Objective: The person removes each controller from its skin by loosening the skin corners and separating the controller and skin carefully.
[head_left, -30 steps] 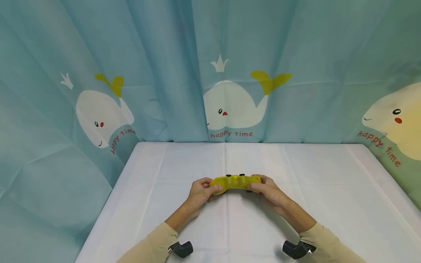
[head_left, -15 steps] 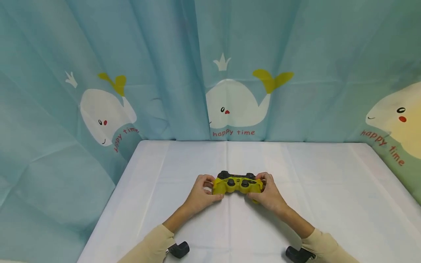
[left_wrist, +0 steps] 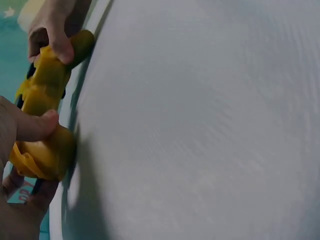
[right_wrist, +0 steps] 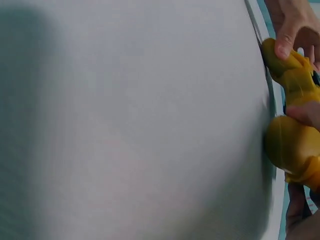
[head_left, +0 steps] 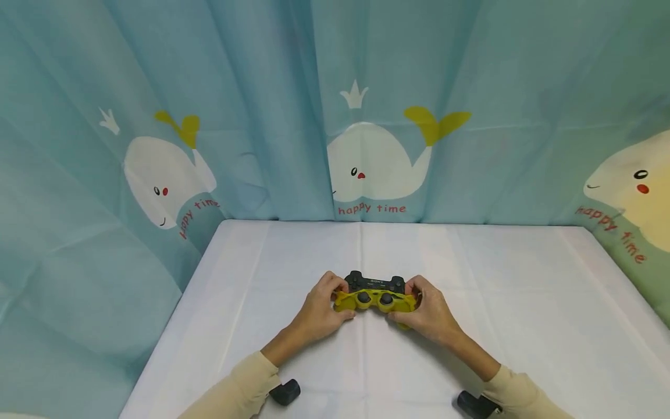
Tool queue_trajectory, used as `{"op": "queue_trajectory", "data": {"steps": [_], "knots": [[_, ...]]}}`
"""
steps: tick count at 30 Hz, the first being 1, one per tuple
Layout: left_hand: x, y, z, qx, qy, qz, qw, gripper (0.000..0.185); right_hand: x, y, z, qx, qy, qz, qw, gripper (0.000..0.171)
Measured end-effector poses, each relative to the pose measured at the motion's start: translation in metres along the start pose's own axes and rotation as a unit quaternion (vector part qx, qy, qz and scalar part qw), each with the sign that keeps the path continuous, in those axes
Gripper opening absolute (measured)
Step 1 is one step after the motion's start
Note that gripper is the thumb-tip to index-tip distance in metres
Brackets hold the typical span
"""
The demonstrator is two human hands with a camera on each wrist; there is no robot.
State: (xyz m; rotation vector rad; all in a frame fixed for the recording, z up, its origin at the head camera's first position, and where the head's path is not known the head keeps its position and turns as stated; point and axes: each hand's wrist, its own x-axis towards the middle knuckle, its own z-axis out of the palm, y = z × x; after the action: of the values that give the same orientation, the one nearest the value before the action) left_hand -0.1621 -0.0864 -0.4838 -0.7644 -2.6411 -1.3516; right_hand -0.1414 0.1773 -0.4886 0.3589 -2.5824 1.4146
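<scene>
A black game controller (head_left: 376, 284) with a yellow soft cover (head_left: 345, 302) is between both hands over the middle of the table. The cover wraps the grips and the near side, and two black thumbsticks poke through it. Along the far side the black face is bare, with a SONY mark. My left hand (head_left: 320, 308) pinches the left end, thumb on the yellow grip and fingers at the far edge. At the other end, my right hand (head_left: 431, 309) holds likewise. Both wrist views show thumbs pressing the yellow cover, loose folds (left_wrist: 26, 159) hanging at its edge.
A white cloth (head_left: 293, 250) covers the table. Behind it and to the sides hangs a blue-green curtain (head_left: 272, 116) printed with whales. Black wrist devices (head_left: 285, 393) sit below both forearms.
The controller has tilted from showing its yellow near side to showing its face. More of the black far part is bare as the yellow cover sits lower; fingers have shifted to the far edge.
</scene>
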Motion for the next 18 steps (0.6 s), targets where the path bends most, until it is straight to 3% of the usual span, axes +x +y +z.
{"op": "queue_trajectory", "data": {"steps": [5,9,13,16,18], "knots": [[0.004,0.009,-0.001,0.074,-0.025,-0.012,0.9968,0.044,0.000,-0.006,-0.003,-0.089,-0.016,-0.024,0.996,0.051],[0.010,0.018,0.000,0.164,-0.033,0.034,0.9854,0.056,0.004,-0.014,-0.008,-0.152,-0.052,-0.067,0.985,0.051],[0.024,0.028,0.004,0.206,-0.058,0.097,0.9721,0.058,0.014,-0.020,-0.016,-0.135,-0.114,-0.081,0.981,0.039],[0.032,0.032,0.009,0.223,-0.085,0.115,0.9642,0.052,0.025,-0.024,-0.018,-0.103,-0.146,-0.059,0.982,0.017],[0.035,0.033,0.012,0.234,-0.096,0.117,0.9603,0.049,0.031,-0.025,-0.018,-0.083,-0.153,-0.037,0.984,0.017]]}}
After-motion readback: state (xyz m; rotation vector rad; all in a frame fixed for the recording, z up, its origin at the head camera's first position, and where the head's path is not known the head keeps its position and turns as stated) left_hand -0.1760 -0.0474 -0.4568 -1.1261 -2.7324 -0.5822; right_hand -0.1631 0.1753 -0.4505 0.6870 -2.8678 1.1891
